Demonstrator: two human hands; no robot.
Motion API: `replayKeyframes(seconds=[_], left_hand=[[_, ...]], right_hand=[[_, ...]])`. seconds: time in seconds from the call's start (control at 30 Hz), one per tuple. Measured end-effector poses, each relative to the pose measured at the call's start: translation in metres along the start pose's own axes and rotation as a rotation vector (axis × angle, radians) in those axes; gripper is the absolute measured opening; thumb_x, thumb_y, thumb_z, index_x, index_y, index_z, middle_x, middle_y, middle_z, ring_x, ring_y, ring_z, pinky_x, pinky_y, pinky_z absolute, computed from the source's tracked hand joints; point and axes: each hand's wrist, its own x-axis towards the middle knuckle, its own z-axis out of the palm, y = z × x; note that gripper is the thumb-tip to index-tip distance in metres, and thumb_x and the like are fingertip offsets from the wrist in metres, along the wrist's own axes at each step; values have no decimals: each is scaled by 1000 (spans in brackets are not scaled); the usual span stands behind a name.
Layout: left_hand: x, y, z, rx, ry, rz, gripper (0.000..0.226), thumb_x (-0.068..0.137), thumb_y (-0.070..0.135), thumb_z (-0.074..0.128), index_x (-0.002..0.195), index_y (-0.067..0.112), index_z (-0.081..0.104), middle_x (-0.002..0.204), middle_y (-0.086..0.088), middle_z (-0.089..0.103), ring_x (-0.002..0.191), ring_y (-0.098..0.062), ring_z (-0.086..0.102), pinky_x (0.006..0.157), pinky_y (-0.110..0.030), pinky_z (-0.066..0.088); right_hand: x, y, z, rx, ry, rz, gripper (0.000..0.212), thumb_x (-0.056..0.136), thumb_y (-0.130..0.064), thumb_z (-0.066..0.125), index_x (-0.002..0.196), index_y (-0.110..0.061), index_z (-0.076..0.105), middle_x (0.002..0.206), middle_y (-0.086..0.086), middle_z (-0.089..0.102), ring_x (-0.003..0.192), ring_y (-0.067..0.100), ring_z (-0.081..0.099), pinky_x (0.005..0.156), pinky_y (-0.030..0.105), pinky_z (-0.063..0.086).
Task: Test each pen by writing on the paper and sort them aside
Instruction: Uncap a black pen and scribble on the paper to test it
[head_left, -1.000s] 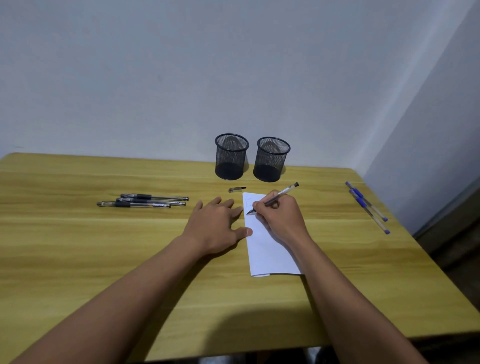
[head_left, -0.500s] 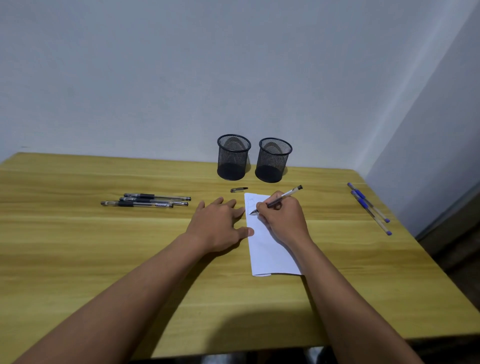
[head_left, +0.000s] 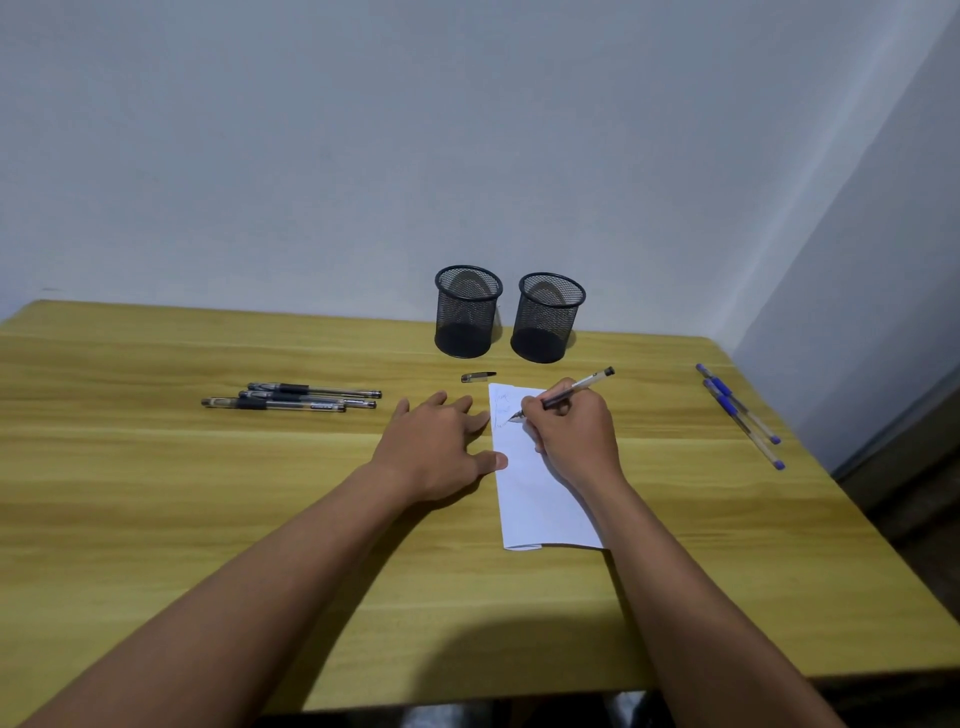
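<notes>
Right hand: my right hand (head_left: 574, 428) is curled around a pen (head_left: 566, 394), pinched in a writing grip; heel of hand rests on the paper.
Pen in hand: slim clear barrel w/ dark grip and small dark end cap; tip down at the paper's far left part, by faint scribbled lines; back end tilts up to the far right.
Left hand: my left hand (head_left: 441, 441) lies flat, palm down, fingers spread on the bench; thumb tip touches the paper's left edge.
Paper: white paper (head_left: 535, 499), narrow rectangle, smooth, looks folded at the near edge; lies center-right, long side running near to far.
Cap: small dark pen cap (head_left: 478, 376) w/ clip, lying on its side just past the paper's far left corner, apart from it.
Black pens: 3 black pens (head_left: 291, 397), clear barrels w/ dark grips, capped, side by side and roughly parallel on the left, well apart from the paper.
Blue pens: 2 blue pens (head_left: 740, 413), clear barrels w/ blue caps and ends, near the bench's right edge, lying close together along a diagonal.
Cups: 2 black mesh cups (head_left: 509, 317), round wire-mesh, upright, next to each other at the far side by the wall; nothing seen inside.
Bench: bench (head_left: 156, 493) of light yellowish wood-grain, smooth, matte.
</notes>
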Motion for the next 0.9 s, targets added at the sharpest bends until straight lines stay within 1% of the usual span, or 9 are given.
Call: replayKeyframes(seconds=[0.17, 0.23, 0.33, 0.4, 0.5, 0.57, 0.67, 0.77, 0.9], left_hand=[[-1, 2, -2, 9, -4, -3, 71, 88, 68, 48, 150, 34, 37, 162, 4, 26, 151, -24, 15, 120, -56, 12], [-1, 3, -3, 2, -4, -9, 72, 88, 68, 48, 150, 35, 36, 162, 5, 25, 151, -23, 15, 120, -56, 11], [-2, 4, -6, -6, -18, -4, 71, 88, 67, 50, 150, 34, 36, 162, 4, 26, 151, -24, 16, 120, -54, 13], [-3, 2, -11, -63, -17, -12, 66, 88, 64, 52, 147, 33, 44, 158, 4, 34, 147, -24, 28, 118, -50, 24], [2, -6, -19, -342, 111, -97, 51, 84, 58, 54, 125, 30, 67, 133, 2, 65, 116, -23, 60, 98, -40, 49], [14, -10, -21, -407, 279, -153, 38, 86, 51, 56, 110, 28, 73, 112, -1, 74, 99, -23, 66, 85, -36, 53], [39, -11, -23, -328, 416, -173, 29, 91, 41, 59, 111, 25, 72, 111, -4, 74, 103, -26, 65, 82, -36, 52], [61, -13, -19, -236, 364, -161, 33, 93, 37, 60, 120, 22, 70, 117, -6, 71, 110, -29, 62, 86, -37, 51], [73, -17, -12, -128, 323, -143, 19, 94, 32, 61, 103, 23, 75, 103, -5, 73, 98, -29, 63, 75, -36, 51]], right_hand=[[1, 0, -1, 5, -23, 37, 17, 78, -17, 70, 64, -9, 66, 60, 11, 67, 60, 21, 64, 60, 53, 57], [1, -3, -2, 31, -9, 43, 17, 81, -14, 69, 72, 0, 64, 65, 18, 67, 62, 23, 63, 60, 47, 55], [1, -9, -3, 177, -26, 94, 14, 87, -11, 65, 74, -5, 62, 59, 13, 61, 53, 21, 55, 48, 32, 43], [1, -14, -3, 206, -46, 122, 13, 90, -10, 65, 78, -5, 65, 61, 10, 62, 49, 18, 50, 43, 26, 37], [-1, -19, -3, 254, -63, 131, 12, 91, -10, 65, 82, -2, 67, 63, 11, 62, 47, 16, 49, 41, 25, 35], [-2, -23, -3, 307, -52, 125, 12, 92, -8, 66, 81, -3, 66, 64, 11, 62, 43, 14, 46, 40, 24, 33], [0, -35, -8, 392, -6, 84, 15, 92, -5, 66, 78, -6, 65, 61, 7, 61, 38, 9, 43, 38, 21, 30], [7, -44, -18, 394, 16, 36, 14, 94, -7, 67, 80, -8, 66, 63, 2, 62, 42, 6, 46, 39, 21, 34], [13, -47, -29, 378, -2, 59, 15, 94, -11, 65, 79, -10, 68, 69, 4, 67, 56, 13, 51, 43, 25, 41]])
